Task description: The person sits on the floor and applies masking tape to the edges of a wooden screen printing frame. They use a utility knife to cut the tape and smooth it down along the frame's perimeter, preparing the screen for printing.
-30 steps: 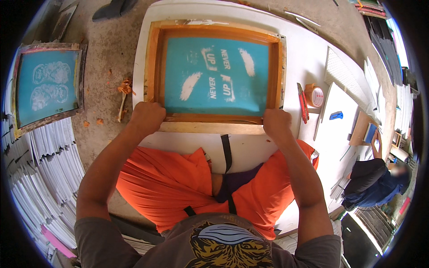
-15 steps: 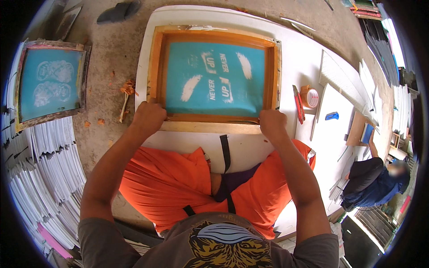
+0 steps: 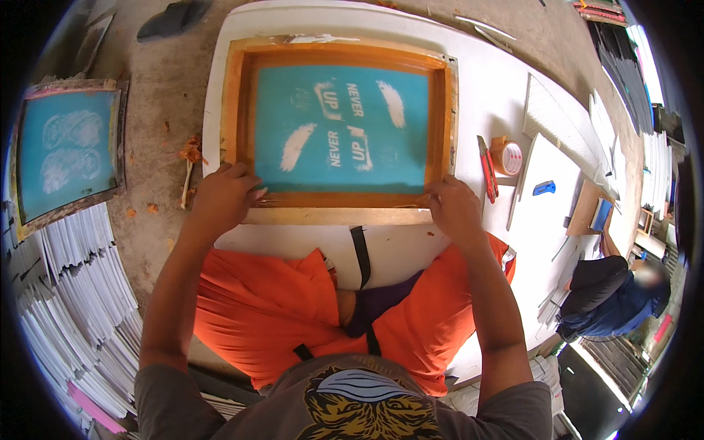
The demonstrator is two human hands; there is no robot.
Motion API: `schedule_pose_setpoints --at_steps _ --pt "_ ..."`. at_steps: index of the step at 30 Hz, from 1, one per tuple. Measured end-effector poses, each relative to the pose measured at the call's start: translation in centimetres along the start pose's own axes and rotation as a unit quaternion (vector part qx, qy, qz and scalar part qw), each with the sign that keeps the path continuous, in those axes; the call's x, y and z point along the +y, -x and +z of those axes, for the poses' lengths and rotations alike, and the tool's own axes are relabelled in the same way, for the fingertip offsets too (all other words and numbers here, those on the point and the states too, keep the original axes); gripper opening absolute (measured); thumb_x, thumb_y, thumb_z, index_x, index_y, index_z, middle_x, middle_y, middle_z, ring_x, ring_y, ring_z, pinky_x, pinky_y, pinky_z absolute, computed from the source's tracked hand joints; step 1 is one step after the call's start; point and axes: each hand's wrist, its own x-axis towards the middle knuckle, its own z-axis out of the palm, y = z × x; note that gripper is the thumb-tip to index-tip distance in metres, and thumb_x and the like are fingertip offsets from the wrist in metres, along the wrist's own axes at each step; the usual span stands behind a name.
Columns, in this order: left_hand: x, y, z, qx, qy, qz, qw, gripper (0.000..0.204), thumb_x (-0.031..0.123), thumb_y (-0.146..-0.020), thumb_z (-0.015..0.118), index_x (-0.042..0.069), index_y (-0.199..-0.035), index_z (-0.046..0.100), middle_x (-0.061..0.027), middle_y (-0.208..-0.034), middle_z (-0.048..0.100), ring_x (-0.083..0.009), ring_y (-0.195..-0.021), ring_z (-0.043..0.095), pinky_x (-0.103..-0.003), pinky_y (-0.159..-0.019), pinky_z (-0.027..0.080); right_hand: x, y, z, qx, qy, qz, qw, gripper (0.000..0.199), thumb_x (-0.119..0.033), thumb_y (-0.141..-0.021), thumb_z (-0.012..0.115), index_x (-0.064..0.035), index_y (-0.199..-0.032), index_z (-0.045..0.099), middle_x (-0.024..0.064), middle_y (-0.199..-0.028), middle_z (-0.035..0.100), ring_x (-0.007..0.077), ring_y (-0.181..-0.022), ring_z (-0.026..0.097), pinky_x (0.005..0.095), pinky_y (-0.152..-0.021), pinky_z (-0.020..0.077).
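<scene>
Fingers [image 3: 249, 192] on screen frame [image 3: 341, 199]

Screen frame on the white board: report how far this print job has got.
Done: the wooden screen frame lies flat on the white board. In hand: left hand and right hand grip its near corners. Left: no ink or squeegee shows on the teal mesh; a second screen lies on the floor.

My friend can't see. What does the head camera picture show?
Two hands, left hand and right hand, grip the near edge of a wooden printing frame with a teal screen, lying on a white board. Another frame lies left.
</scene>
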Motion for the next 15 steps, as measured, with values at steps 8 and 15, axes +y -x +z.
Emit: schedule_pose_setpoints --at_steps 8,15 --pt "8.7 -1.9 5.4 0.037 0.109 0.134 0.984 0.066 0.041 -0.075 0.087 0.008 -0.129 0.066 -0.0119 -0.127 0.066 -0.0334 -0.118 0.06 -0.046 -0.099 0.05 -0.3 -0.3 -1.6 -0.002 -0.002 -0.159 0.987 0.034 -0.006 -0.072 0.069 -0.0081 -0.106 0.075 0.0074 -0.096 0.065 0.0297 -0.095 0.063 0.0432 -0.086 0.0545" --pt "16.6 -6.5 8.1 -0.004 0.148 0.176 0.973 0.081 0.048 -0.074 0.087 0.006 -0.137 0.059 -0.0131 -0.126 0.063 -0.035 -0.12 0.059 -0.049 -0.1 0.049 3.1 0.3 -3.0 -0.035 -0.012 -0.126 0.991 0.036 -0.007 -0.07 0.073 -0.0121 -0.105 0.074 0.0045 -0.094 0.064 0.0271 -0.091 0.062 0.0422 -0.083 0.0537"
